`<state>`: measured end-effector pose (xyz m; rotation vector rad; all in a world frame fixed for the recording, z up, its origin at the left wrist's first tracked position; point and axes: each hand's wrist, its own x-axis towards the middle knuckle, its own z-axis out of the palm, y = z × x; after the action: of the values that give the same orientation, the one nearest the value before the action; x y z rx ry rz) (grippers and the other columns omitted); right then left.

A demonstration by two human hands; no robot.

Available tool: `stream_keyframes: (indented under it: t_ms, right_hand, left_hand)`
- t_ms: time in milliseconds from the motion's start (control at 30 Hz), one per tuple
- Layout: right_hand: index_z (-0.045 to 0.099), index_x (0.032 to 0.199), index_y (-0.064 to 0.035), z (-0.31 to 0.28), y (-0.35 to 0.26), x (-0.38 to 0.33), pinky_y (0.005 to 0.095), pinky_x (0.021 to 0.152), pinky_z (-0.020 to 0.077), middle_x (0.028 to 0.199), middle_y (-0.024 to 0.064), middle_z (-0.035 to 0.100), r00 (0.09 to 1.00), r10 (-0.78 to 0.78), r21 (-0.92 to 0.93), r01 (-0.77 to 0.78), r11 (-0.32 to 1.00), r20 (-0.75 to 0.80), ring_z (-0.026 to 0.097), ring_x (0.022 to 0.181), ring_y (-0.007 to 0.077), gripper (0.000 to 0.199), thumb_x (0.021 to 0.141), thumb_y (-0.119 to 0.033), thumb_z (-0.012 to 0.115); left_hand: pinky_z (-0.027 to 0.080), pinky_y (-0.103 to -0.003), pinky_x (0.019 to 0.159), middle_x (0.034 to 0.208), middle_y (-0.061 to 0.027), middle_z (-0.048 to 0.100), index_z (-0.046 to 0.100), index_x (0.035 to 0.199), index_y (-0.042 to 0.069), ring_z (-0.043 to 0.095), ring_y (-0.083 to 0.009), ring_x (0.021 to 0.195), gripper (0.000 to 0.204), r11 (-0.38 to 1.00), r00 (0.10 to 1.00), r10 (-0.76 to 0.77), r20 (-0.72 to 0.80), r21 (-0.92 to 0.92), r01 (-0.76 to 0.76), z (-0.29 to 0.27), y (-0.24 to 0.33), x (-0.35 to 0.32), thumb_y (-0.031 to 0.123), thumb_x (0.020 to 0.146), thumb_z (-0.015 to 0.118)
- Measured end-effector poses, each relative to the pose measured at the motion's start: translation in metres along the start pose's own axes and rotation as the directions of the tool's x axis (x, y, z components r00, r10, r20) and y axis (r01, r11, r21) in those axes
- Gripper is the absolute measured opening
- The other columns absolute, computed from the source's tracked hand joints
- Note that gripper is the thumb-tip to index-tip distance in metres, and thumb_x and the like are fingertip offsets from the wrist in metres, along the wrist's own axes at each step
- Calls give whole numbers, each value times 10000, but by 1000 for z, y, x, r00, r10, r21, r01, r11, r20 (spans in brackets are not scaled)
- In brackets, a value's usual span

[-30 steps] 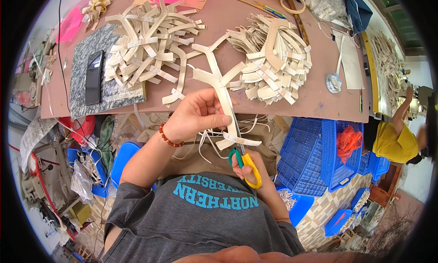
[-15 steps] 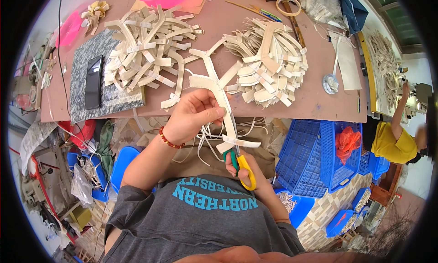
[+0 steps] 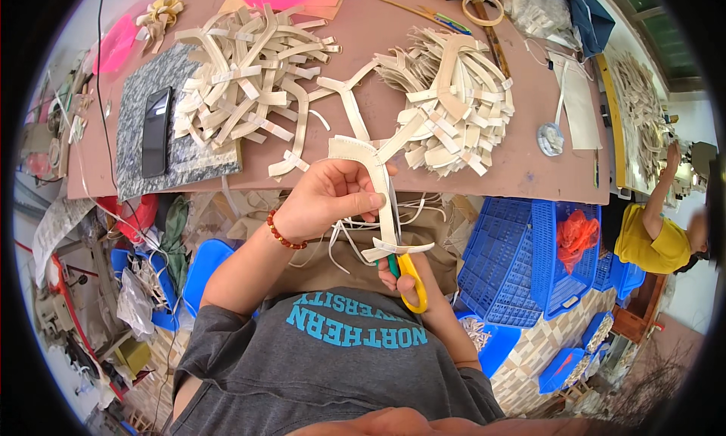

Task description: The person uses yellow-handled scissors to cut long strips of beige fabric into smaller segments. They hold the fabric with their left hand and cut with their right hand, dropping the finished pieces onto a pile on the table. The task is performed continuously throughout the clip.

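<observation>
- Pinching the strap (image 3: 387, 226) by its stem in the left hand (image 3: 327, 200), over the bench (image 3: 522, 177)'s near edge.
- Gripping scissors (image 3: 409, 266) by the handles in the right hand (image 3: 435, 279), beside the stem.
- Probably light, bendy, hardly slippery: best pinched flat, clear of the scissors.

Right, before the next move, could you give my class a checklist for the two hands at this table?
1. Left hand pinching the cream strap: ok.
2. Right hand holding the scissors by their handles: ok.
3. Left fingers well away from the blade: not ok, they look close beside it.
4. Scissors opened: cannot tell.
5. Strap clear of the right-hand pile: cannot tell, one branch reaches toward it.
6. Phone away from both hands: ok.
</observation>
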<state>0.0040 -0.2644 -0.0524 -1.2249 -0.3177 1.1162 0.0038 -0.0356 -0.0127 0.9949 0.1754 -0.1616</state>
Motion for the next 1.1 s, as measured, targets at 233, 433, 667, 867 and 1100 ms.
stream_keyframes:
  t_ms: [233,433,667,867,1100]
  right_hand:
    - [561,816,-3,-2,-1,-2,193,583,398,810,8,521,991,60,-13,-62,998,-122,478,695,64,407,803,-395,672]
    - [539,778,-3,0,1,1,219,565,388,783,17,519,989,-21,-127,2,992,-148,476,645,86,395,806,-373,672]
    - [534,776,1,-1,5,0,240,558,384,736,34,500,992,-38,-218,11,976,-117,481,623,105,408,803,-384,667]
    - [540,783,4,1,-1,-2,228,557,391,738,25,507,992,-25,-184,2,983,-121,491,632,93,291,828,-266,636]
    - [545,794,-10,5,3,-5,196,552,388,757,-5,534,991,22,-9,-24,1000,-131,485,630,51,223,847,-216,611]
  left_hand:
    - [508,-229,641,840,-59,625,546,1122,-26,601,-110,698,330,1000,1000,-4,-21,20,4,-1,-1,0,-10,803,629]
    - [524,-256,708,920,-58,628,558,1112,-8,607,-119,807,326,989,978,115,-171,-70,-128,-3,-4,4,0,798,644]
    - [538,-265,696,899,-76,639,589,1047,-21,622,-131,791,269,994,989,102,-108,-34,-107,-5,3,3,-3,788,659]
    - [534,-253,693,890,-75,644,592,1037,-23,623,-126,794,264,997,995,76,-65,-26,-78,-6,7,2,0,784,663]
    - [532,-248,658,861,-74,648,596,1024,-19,630,-130,753,257,999,995,51,-81,12,-50,-6,7,2,-9,776,664]
